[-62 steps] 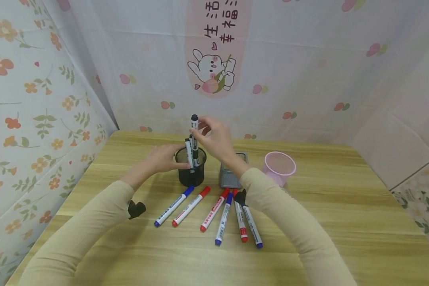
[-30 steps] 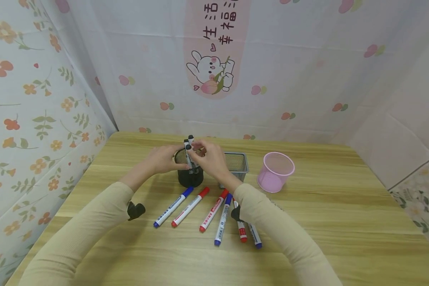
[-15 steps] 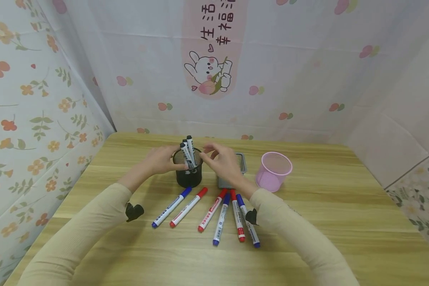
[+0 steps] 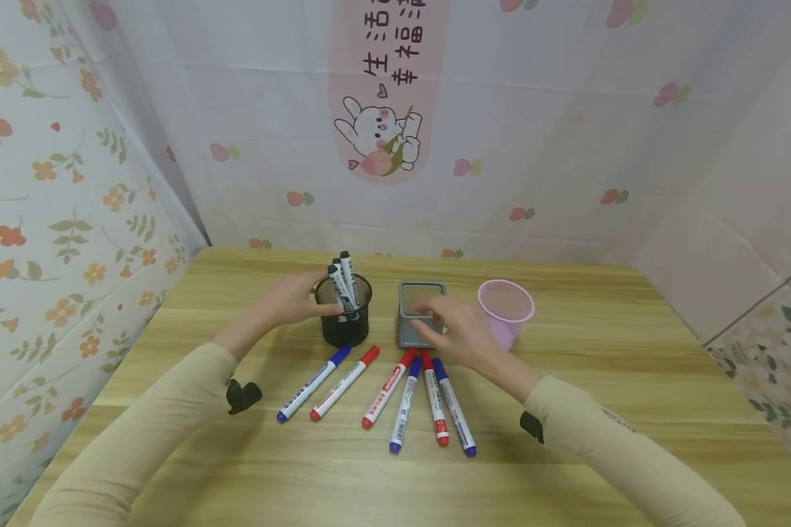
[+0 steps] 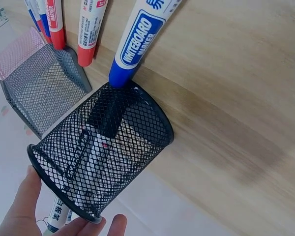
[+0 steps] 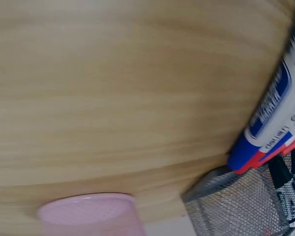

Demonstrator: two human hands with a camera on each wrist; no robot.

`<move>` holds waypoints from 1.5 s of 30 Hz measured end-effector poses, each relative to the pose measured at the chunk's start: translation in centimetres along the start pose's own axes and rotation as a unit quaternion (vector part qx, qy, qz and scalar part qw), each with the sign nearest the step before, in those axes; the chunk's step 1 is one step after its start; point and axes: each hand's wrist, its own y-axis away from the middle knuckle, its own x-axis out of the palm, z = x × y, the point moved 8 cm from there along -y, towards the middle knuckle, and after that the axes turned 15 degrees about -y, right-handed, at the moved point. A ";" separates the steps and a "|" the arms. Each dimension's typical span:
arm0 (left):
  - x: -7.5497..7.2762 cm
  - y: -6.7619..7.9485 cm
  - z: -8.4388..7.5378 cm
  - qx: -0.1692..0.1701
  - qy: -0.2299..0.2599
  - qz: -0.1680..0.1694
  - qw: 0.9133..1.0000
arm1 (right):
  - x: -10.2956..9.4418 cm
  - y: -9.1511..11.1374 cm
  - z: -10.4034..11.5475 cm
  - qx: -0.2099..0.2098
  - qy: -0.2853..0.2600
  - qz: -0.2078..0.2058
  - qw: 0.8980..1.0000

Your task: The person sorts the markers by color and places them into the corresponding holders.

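My left hand [image 4: 290,298] holds the rim of a round black mesh pen holder [image 4: 345,331], thumb on the near side. In the left wrist view the thumb and fingertips sit at the rim of this holder [image 5: 142,142]. Several black-capped whiteboard markers [image 4: 348,272] lean inside it, caps up. My right hand [image 4: 466,333], fingers loosely bent and holding nothing, hovers over the front of a grey rectangular mesh holder [image 4: 409,335]. Below it, red and blue whiteboard markers lie fanned out, including a red one [image 4: 436,406] and a blue one [image 4: 458,413].
A pink mesh holder [image 4: 503,331] stands to the right, partly behind my right hand. More markers lie in front of the black holder, a blue one [image 4: 306,393] and a red one [image 4: 344,388] among them. A patterned curtain [image 4: 250,110] hangs behind the wooden table [image 4: 606,329].
My right hand lowered a black-capped marker into the black holder, let it go and moved right and down to the grey holder. My left hand has stayed at the black holder's rim.
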 end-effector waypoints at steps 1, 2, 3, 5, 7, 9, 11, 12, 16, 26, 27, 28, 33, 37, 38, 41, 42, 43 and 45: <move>0.1 0.0 0.1 -0.001 0.008 -0.002 1.000 | -0.2 0.3 0.1 -0.005 -0.001 0.003 1.000; 0.2 0.0 0.2 -0.002 0.013 -0.007 1.000 | -0.3 0.6 0.2 -0.009 0.000 0.006 1.000; 0.3 0.1 0.4 -0.002 0.021 -0.011 1.000 | -0.5 0.9 0.3 -0.012 0.001 0.009 1.000; 0.5 0.2 0.6 -0.003 0.032 -0.024 0.999 | -0.7 1.4 0.4 -0.012 0.009 0.017 1.000; 0.6 0.4 0.9 -0.010 0.049 -0.040 0.998 | -1.0 2.0 0.5 -0.010 0.025 0.024 0.999; 0.6 0.7 1.1 -0.011 0.065 -0.063 0.996 | -1.4 2.5 0.6 -0.010 0.039 0.029 0.999; 0.3 1.1 1.1 -0.009 0.081 -0.092 0.992 | -1.9 3.0 0.7 -0.009 0.051 0.031 0.998; 0.0 1.4 1.1 -0.006 0.087 -0.110 0.990 | -2.2 3.2 0.7 -0.010 0.052 0.030 0.998; -1.6 3.2 0.2 0.038 0.069 -0.206 0.975 | -3.5 3.6 0.5 -0.008 0.058 0.022 0.998; -1.5 9.3 -2.0 0.191 -0.109 -0.282 0.934 | -5.8 2.9 -0.3 -0.040 0.127 0.004 0.991; -1.1 9.8 -2.0 0.198 -0.122 -0.272 0.934 | -5.8 2.7 -0.4 -0.037 0.130 0.010 0.991; -0.7 10.2 -2.0 0.203 -0.135 -0.259 0.935 | -5.8 2.5 -0.6 -0.033 0.132 0.016 0.991; 2.0 11.8 -1.8 0.216 -0.199 -0.172 0.940 | -5.6 1.9 -1.7 0.013 0.146 0.052 0.988; 3.8 12.4 -1.9 0.228 -0.233 -0.121 0.938 | -5.2 1.4 -2.8 0.040 0.152 0.079 0.984; 4.2 12.5 -1.9 0.231 -0.238 -0.114 0.936 | -5.1 1.3 -3.1 0.045 0.155 0.085 0.983; 5.0 12.6 -2.2 0.237 -0.254 -0.104 0.932 | -4.7 1.0 -3.8 0.057 0.161 0.100 0.980; 5.2 12.6 -2.3 0.239 -0.259 -0.102 0.930 | -4.6 0.9 -4.1 0.063 0.163 0.105 0.979; 5.4 12.6 -2.4 0.242 -0.260 -0.100 0.930 | -4.5 0.9 -4.4 0.071 0.165 0.110 0.977; 5.8 12.5 -2.5 0.247 -0.266 -0.098 0.927 | -4.2 0.7 -5.0 0.088 0.168 0.122 0.974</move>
